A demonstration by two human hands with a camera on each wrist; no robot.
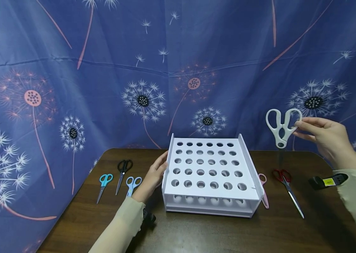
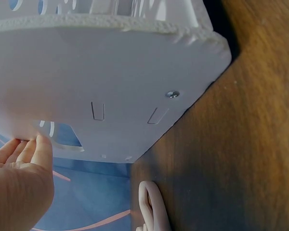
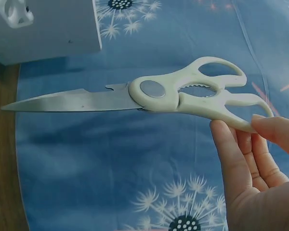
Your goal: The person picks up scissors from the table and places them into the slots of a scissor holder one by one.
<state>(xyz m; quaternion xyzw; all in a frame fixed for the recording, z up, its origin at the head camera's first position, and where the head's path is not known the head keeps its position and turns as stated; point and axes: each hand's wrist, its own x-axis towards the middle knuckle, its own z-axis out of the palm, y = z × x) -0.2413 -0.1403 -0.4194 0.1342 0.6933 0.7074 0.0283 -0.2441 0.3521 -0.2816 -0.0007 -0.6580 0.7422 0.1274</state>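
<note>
White-handled kitchen scissors [image 1: 281, 143] hang blades down above the table's right side, their handles uppermost. My right hand [image 1: 331, 138] pinches one handle loop between thumb and fingers; the right wrist view shows the scissors' [image 3: 156, 92] blades closed together. A white rack [image 1: 194, 157] with rows of round holes stands mid-table, its holes unfilled. Against the rack's left side panel, my left hand [image 1: 151, 179] rests with fingers extended. In the left wrist view those fingertips [image 2: 42, 144] touch the panel beside a cut-out.
Left of the rack lie turquoise scissors [image 1: 105, 180], black scissors [image 1: 124, 165] and light blue scissors [image 1: 130, 186]. To its right are pink scissors [image 1: 265, 200] and dark red-handled scissors [image 1: 285, 179]. A blue dandelion-patterned cloth [image 1: 108, 77] hangs behind the brown table [image 1: 77, 225].
</note>
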